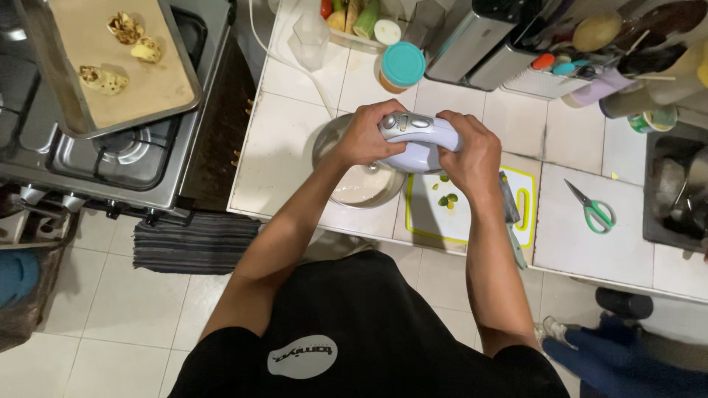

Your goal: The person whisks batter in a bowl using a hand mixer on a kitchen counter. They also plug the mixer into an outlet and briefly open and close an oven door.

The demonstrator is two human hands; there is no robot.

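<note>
Two bare hands grip a white plastic hand mixer with grey buttons (419,140), held over a round metal mixing bowl of pale batter (361,180) near the middle of the white tiled surface (287,140). The left hand (365,134) has its fingers wrapped around the left end of the mixer body; the right hand (470,151) has its fingers closed over the right end.

Just right of the bowl lies a white cutting board with a yellow-green rim (472,214), carrying a few small green pieces, and a grey knife (510,210) lies along its right side. Further right on the surface rest scissors with green handles (591,208).

At the far edge stands a round jar with a teal lid (402,66), and left of it a clear plastic measuring jug (310,40). On the far right, a cluster of bottles and containers, among them a pale purple one (594,88).

To the left, a metal baking tray lined with tan paper (158,85) sits across a steel gas stove (125,158), with three browned pastries on it. A striped dark mat (195,243) lies on the floor below.
</note>
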